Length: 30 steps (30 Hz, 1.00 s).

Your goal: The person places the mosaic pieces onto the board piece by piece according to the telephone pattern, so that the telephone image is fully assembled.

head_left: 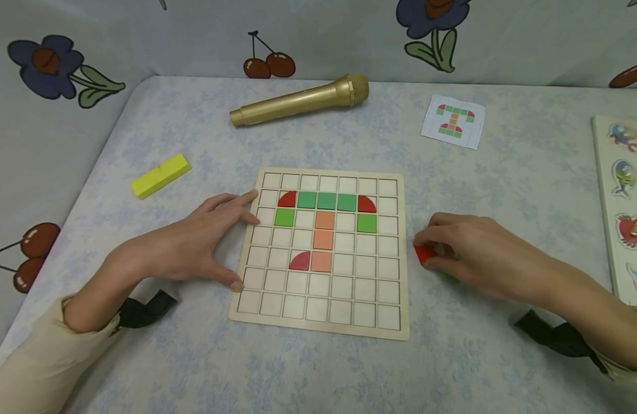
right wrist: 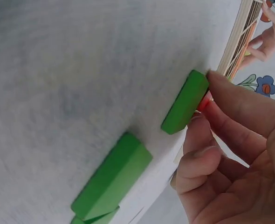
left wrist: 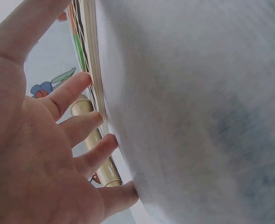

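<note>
A wooden grid board [head_left: 403, 276] lies on the table with several coloured pieces in its cells: green squares [head_left: 326, 200], orange squares [head_left: 323, 240] and red quarter-circles [head_left: 300, 261]. My left hand [head_left: 196, 244] rests along the board's left side, fingers spread and thumb near the lower corner. Right of the board, my right hand [head_left: 468, 250] pinches a small red piece [head_left: 424, 253] between thumb and fingers. In the right wrist view, a green block [right wrist: 186, 102] sits right at those fingertips and partly hides the red piece; another green block [right wrist: 112, 177] lies nearer the camera.
Behind the board lies a gold microphone [head_left: 302, 103]. A yellow bar [head_left: 161, 175] is at the left, and a small card [head_left: 468, 131] with a coloured pattern lies at the back right. A board with sea-animal pictures [head_left: 603, 172] stands along the right edge.
</note>
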Each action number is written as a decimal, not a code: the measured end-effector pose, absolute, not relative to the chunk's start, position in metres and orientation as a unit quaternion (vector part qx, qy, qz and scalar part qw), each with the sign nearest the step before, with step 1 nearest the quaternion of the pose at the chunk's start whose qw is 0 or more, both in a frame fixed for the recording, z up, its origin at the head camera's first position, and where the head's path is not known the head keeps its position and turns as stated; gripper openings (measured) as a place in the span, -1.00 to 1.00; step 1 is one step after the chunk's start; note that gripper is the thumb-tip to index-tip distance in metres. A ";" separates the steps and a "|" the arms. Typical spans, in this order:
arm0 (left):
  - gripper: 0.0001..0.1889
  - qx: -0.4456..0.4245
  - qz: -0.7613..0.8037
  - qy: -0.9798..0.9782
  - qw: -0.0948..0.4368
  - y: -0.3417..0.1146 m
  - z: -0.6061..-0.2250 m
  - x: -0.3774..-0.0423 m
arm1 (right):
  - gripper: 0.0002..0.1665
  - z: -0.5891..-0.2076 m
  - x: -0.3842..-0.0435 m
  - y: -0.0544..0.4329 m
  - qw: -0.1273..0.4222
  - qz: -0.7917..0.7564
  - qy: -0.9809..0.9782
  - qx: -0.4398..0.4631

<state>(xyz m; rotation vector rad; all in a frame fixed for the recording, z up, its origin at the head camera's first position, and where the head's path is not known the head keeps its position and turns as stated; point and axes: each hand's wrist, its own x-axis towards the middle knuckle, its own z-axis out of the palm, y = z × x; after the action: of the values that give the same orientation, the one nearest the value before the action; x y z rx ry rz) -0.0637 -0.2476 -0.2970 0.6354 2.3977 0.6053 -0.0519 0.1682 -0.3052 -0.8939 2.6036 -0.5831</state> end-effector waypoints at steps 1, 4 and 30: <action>-0.08 0.238 0.228 0.899 0.290 -0.248 -0.297 -0.064 | -0.69 -0.306 -0.052 0.168 0.161 -0.201 0.914 -0.314; -0.08 0.237 0.230 0.898 0.290 -0.248 -0.298 -0.064 | -0.72 -0.306 -0.051 0.168 0.150 -0.191 0.918 -0.312; -0.06 0.236 0.216 0.900 0.297 -0.246 -0.300 -0.067 | -0.90 -0.297 -0.050 0.081 0.117 -0.260 0.879 -0.383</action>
<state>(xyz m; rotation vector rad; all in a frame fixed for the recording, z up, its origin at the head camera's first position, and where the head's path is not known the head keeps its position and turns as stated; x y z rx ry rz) -0.0671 -0.2461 -0.3004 0.6266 2.3928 0.5740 -0.0498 0.0807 -0.2974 -1.1204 2.5719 -0.7621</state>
